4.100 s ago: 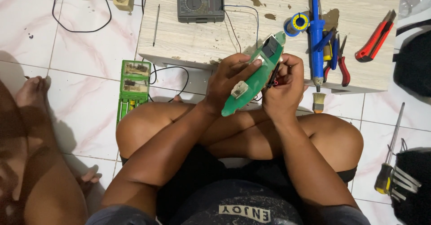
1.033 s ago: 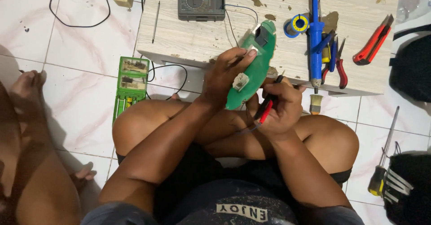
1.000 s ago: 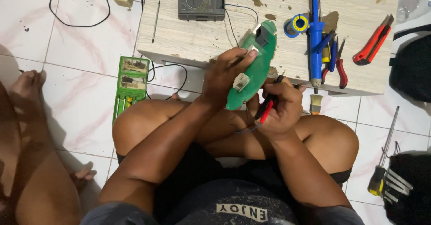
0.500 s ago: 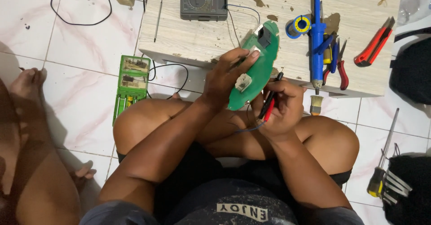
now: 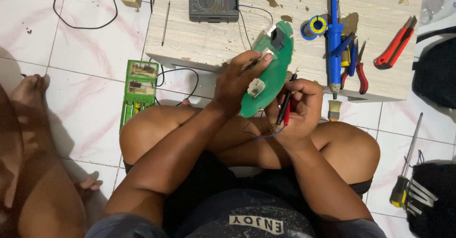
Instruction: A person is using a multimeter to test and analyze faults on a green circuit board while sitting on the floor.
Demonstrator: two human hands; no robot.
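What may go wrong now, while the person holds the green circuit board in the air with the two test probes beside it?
1. The left hand grips the green circuit board only by one edge, above the lap, so it might slip or twist.
2. The right hand holds both test probes together; their tips may touch each other or bridge contacts.
3. The thin probe wires run back to the multimeter and could snag.

Beyond the fingertips, on the wooden table (image 5: 209,43): a grey meter (image 5: 213,0), a solder spool (image 5: 314,27), a blue soldering iron (image 5: 334,33), red pliers (image 5: 362,69), a red knife (image 5: 395,49). Left of the fingers, on the floor: a green case (image 5: 138,91).
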